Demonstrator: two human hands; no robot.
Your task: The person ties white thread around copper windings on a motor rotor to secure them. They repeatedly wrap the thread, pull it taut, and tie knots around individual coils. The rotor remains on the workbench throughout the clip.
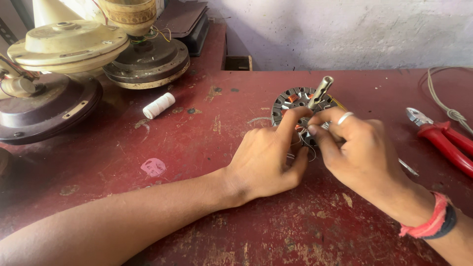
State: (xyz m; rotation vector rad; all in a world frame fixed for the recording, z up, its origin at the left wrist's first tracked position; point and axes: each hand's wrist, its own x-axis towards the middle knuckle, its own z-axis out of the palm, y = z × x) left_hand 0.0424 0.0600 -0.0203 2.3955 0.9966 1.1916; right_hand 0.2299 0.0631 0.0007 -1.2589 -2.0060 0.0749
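Fingers of both hands meet on the stator [298, 106], which lies on the red bench [217, 148]. The left hand [266, 155] pins its near edge; the right hand [357, 148] pinches fine wire beside the shaft [320, 91]. Best keep the left pressing flat. Pliers [443, 138] lie to the right.

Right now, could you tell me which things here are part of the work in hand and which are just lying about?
In hand: stator with its shaft, held by the left hand and right hand.

Lying about: pliers, white spool, cord, fan housings at the table's far left.
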